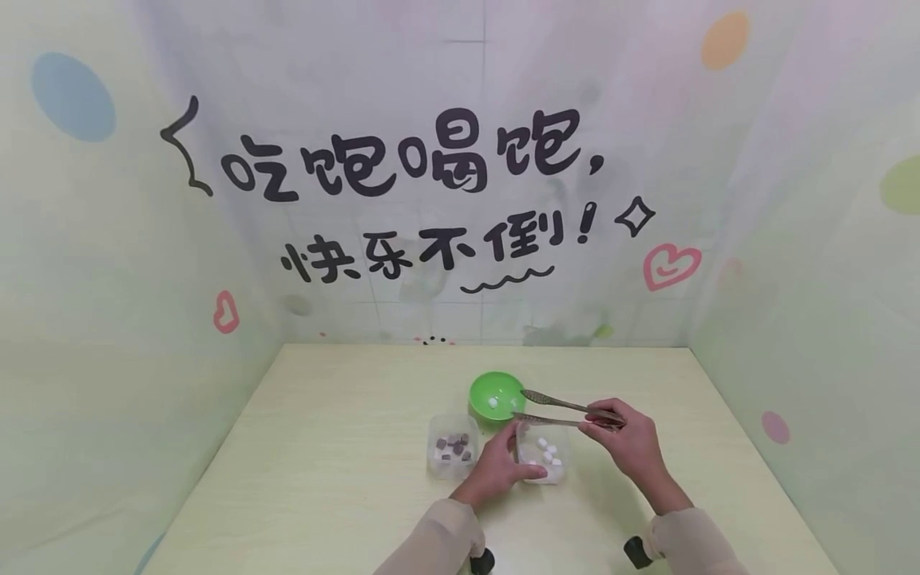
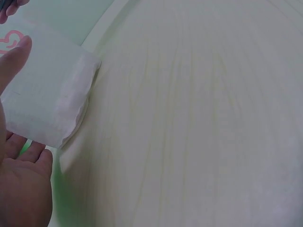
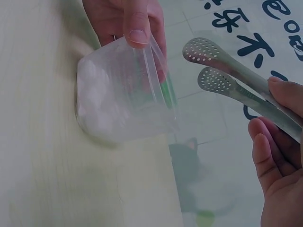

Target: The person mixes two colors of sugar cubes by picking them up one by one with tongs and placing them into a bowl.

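My left hand [image 1: 494, 469] holds a clear plastic tub [image 1: 564, 446] by its left side, thumb at the front. Several white cubes [image 1: 549, 457] lie inside; the right wrist view shows the tub [image 3: 109, 94] from the side. In my right hand [image 1: 634, 442] is a pair of metal tongs [image 1: 564, 404], whose perforated tips stand apart with nothing between them. Those tips are above the tub's back edge, by the right rim of a green bowl [image 1: 496, 382]. White pieces [image 1: 493, 402] sit in the bowl.
A second clear tub [image 1: 434, 463] with several brown cubes [image 1: 458, 444] stands left of my left hand. All of it is on a pale wooden table [image 1: 323, 463]. Printed fabric walls [image 1: 460, 319] bound the table at the back and both sides.
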### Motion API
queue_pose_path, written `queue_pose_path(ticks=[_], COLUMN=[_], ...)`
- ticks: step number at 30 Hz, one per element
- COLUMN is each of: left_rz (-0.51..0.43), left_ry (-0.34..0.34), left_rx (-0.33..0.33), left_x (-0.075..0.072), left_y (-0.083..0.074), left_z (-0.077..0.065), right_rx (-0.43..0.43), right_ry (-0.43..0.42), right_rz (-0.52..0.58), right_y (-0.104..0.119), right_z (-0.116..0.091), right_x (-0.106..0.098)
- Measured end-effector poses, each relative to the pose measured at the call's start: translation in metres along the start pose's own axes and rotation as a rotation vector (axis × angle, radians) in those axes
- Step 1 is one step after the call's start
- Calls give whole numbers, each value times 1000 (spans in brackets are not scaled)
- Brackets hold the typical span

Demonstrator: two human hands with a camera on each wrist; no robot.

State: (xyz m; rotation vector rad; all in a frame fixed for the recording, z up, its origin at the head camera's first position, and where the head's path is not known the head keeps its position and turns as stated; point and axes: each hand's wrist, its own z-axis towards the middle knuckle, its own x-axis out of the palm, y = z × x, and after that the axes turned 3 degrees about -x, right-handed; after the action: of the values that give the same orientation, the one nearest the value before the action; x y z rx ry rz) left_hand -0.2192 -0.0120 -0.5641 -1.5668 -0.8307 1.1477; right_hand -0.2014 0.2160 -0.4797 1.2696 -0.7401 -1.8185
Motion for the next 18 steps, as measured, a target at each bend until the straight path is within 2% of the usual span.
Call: queue_pose_path(ticks=[4,10,18], left_rz=[6,15,4], left_ry=[-1,5,14], left_rx=[-17,-6,5], left_x=[0,-1,-1], left_y=[0,-1,0], left_z=[0,0,-1], right_rx=[-14,-9,26], right_ry=[13,36,83], right_rz=[24,55,78], right_y=[-2,-5,-12], right_z=[-1,-3,-8], right_x=[-7,-16,-18])
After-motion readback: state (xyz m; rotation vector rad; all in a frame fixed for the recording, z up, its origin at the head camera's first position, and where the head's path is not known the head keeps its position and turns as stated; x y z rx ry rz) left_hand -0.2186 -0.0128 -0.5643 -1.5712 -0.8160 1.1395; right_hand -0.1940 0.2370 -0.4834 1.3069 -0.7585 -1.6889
